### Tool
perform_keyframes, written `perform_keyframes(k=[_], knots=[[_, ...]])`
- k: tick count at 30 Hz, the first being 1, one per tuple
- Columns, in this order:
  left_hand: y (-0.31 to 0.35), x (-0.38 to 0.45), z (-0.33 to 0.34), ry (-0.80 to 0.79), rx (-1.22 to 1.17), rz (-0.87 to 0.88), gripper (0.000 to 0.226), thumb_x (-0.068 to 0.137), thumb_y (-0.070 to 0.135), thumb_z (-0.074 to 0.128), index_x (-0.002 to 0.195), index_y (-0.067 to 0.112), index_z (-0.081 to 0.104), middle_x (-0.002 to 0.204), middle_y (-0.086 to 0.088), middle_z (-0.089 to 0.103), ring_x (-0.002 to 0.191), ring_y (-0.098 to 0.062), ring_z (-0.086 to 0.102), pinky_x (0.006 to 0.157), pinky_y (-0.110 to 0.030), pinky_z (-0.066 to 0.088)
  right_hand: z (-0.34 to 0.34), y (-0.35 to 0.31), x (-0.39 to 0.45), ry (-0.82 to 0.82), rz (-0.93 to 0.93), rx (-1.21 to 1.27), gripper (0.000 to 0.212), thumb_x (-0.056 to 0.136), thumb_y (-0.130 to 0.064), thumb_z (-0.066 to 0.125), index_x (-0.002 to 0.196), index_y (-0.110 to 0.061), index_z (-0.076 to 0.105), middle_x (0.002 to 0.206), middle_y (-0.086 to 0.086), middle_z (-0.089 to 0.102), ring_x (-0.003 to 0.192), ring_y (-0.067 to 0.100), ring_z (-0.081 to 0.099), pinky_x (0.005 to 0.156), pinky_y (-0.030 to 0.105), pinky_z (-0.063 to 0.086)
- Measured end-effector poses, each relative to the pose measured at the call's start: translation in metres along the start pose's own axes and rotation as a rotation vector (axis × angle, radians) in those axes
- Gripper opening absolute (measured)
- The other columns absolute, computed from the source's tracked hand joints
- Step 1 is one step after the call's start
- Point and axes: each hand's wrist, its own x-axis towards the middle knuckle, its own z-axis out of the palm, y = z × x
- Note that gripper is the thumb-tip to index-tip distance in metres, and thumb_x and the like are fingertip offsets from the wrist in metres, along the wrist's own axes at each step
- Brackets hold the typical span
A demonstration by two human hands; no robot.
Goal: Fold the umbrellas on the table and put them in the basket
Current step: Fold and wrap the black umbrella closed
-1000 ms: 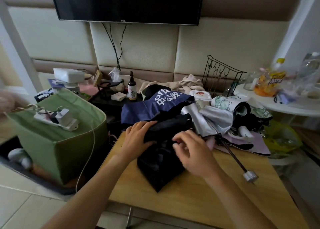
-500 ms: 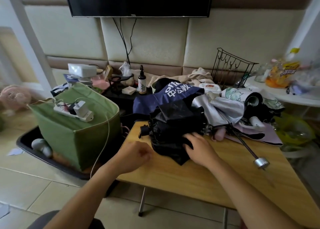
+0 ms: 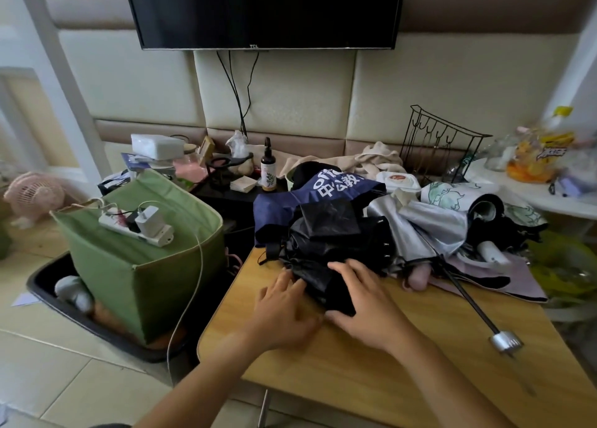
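Hands point(image 3: 284, 308) point(image 3: 365, 301) now both flat, grip released, pressing black umbrella point(image 3: 326, 250).

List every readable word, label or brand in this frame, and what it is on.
"TCL": bottom edge of the black wall television.
"offc", cut off, above "中公教": white print on the navy blue umbrella canopy.
Yellow snack bag: print too blurred.
Brown spray bottle label: too small.

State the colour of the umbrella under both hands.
Black umbrella, clearest in the head view, the only one.
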Motion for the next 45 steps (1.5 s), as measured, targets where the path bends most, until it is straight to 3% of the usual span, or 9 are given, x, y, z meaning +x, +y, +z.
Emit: perform_keyframes(k=[6, 13, 17, 22, 29, 34, 40, 43, 45], knots=[[-0.011, -0.006, -0.012, 0.145, -0.234, -0.084, 0.020, 0.095, 0.023, 0.058, 0.111, 0.027, 0.068, 0.117, 0.003, 0.056, 0.118, -0.019, 0.048, 0.100, -0.032, 0.043, -0.003, -0.002, 0.020, 0.355, -0.015, 0.225, 0.005, 0.092, -0.024, 0.074, 0.090, -0.028, 0.071, 0.104, -0.014, 0.060, 0.101, 0.004, 0.060, 0.085, 0.016, 0.045], [-0.012, -0.016, -0.031, 0.296, -0.568, -0.253, 0.017, 0.099, 0.012, 0.050, 0.097, 0.019, 0.065, 0.093, -0.002, 0.067, 0.065, -0.012, 0.058, 0.056, -0.021, 0.045, -0.028, -0.016, 0.008, 0.265, -0.074, 0.424, 0.015, 0.092, -0.027, 0.076, 0.077, -0.028, 0.073, 0.089, -0.013, 0.065, 0.080, 0.010, 0.065, 0.072, 0.020, 0.051], [-0.003, -0.009, -0.033, 0.195, -0.911, -0.349, 0.019, 0.102, 0.032, 0.058, 0.116, 0.019, 0.063, 0.103, -0.004, 0.070, 0.090, -0.020, 0.070, 0.069, -0.026, 0.052, -0.016, -0.025, 0.008, 0.256, -0.076, 0.304, 0.009, 0.096, -0.038, 0.068, 0.088, -0.032, 0.069, 0.088, -0.012, 0.062, 0.078, 0.008, 0.062, 0.067, 0.016, 0.045], [-0.016, -0.002, -0.016, 0.102, -0.450, -0.252, 0.034, 0.090, 0.032, 0.076, 0.122, 0.026, 0.064, 0.096, 0.004, 0.070, 0.086, -0.012, 0.065, 0.063, -0.017, 0.044, 0.014, -0.023, 0.025, 0.123, 0.009, 0.050, 0.026, 0.098, -0.040, 0.066, 0.121, -0.029, 0.064, 0.112, -0.013, 0.055, 0.103, 0.007, 0.056, 0.087, 0.024, 0.049], [-0.027, -0.008, -0.012, 0.205, -0.645, -0.217, 0.032, 0.097, 0.021, 0.064, 0.124, 0.036, 0.063, 0.105, 0.005, 0.066, 0.094, -0.010, 0.064, 0.084, -0.032, 0.057, -0.002, -0.028, 0.031, 0.166, -0.105, 0.148, 0.018, 0.088, -0.022, 0.075, 0.077, -0.026, 0.061, 0.069, -0.012, 0.057, 0.072, 0.003, 0.059, 0.058, 0.013, 0.037], [-0.020, -0.010, -0.019, 0.345, -0.896, -0.199, 0.028, 0.102, 0.018, 0.053, 0.120, 0.033, 0.068, 0.118, 0.008, 0.062, 0.109, -0.006, 0.059, 0.089, -0.026, 0.051, -0.017, -0.030, 0.014, 0.207, -0.330, 0.227, 0.016, 0.089, -0.025, 0.071, 0.083, -0.025, 0.056, 0.083, -0.011, 0.053, 0.086, 0.011, 0.054, 0.073, 0.016, 0.038], [0.002, -0.006, -0.029, 0.065, -1.127, -0.289, 0.023, 0.098, 0.044, 0.064, 0.101, 0.022, 0.068, 0.099, -0.005, 0.070, 0.095, -0.019, 0.065, 0.084, -0.033, 0.051, -0.021, -0.034, 0.004, -0.030, -0.316, 0.271, 0.008, 0.091, -0.030, 0.077, 0.091, -0.027, 0.069, 0.087, -0.012, 0.067, 0.086, 0.007, 0.064, 0.077, 0.026, 0.051], [-0.001, 0.001, -0.023, 0.073, -1.188, -0.392, 0.019, 0.092, 0.022, 0.075, 0.108, 0.019, 0.065, 0.112, -0.016, 0.070, 0.103, -0.030, 0.068, 0.089, -0.043, 0.056, -0.026, -0.041, -0.005, -0.138, -0.253, 0.404, 0.009, 0.096, -0.035, 0.071, 0.096, -0.028, 0.076, 0.082, -0.009, 0.073, 0.077, 0.009, 0.070, 0.074, 0.030, 0.056], [-0.005, 0.004, -0.021, 0.061, -1.285, -0.423, 0.027, 0.092, 0.007, 0.071, 0.116, 0.017, 0.064, 0.117, -0.016, 0.069, 0.108, -0.032, 0.068, 0.092, -0.043, 0.055, -0.026, -0.039, -0.004, 0.070, -0.249, 0.420, 0.011, 0.100, -0.028, 0.066, 0.098, -0.025, 0.076, 0.084, -0.011, 0.073, 0.077, 0.010, 0.069, 0.073, 0.031, 0.056]])
